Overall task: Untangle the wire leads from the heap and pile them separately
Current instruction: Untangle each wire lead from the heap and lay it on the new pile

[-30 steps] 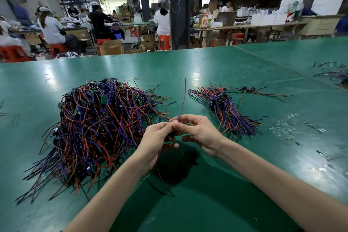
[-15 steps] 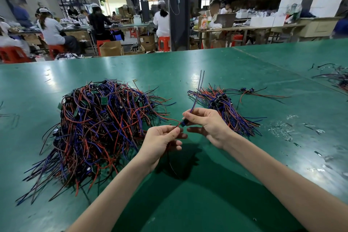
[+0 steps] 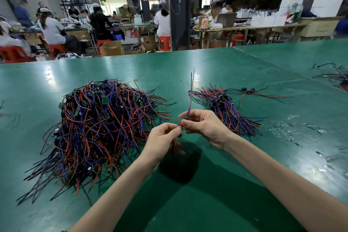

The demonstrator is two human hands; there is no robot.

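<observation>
A big tangled heap [image 3: 98, 126] of red, blue and black wire leads with small green boards lies on the left of the green table [image 3: 188, 203]. A smaller sorted pile [image 3: 226, 111] of leads lies to the right. Between them I hold one wire lead [image 3: 190, 96] above the table. My right hand [image 3: 205, 126] pinches its small dark component, and its blue wires stick straight up. My left hand [image 3: 163, 139] pinches the lead's red and black wires just below, which hang down under my palm.
Clear plastic scraps [image 3: 282, 128] lie scattered right of the sorted pile. More loose wires [image 3: 337, 77] sit at the far right on a neighbouring table. Beyond the far edge, people work at benches on red stools, with cardboard boxes on the floor.
My hands have drawn slightly apart along the lead. A blue pair of wires now stands upright from my right hand where one red wire rose a second ago.
</observation>
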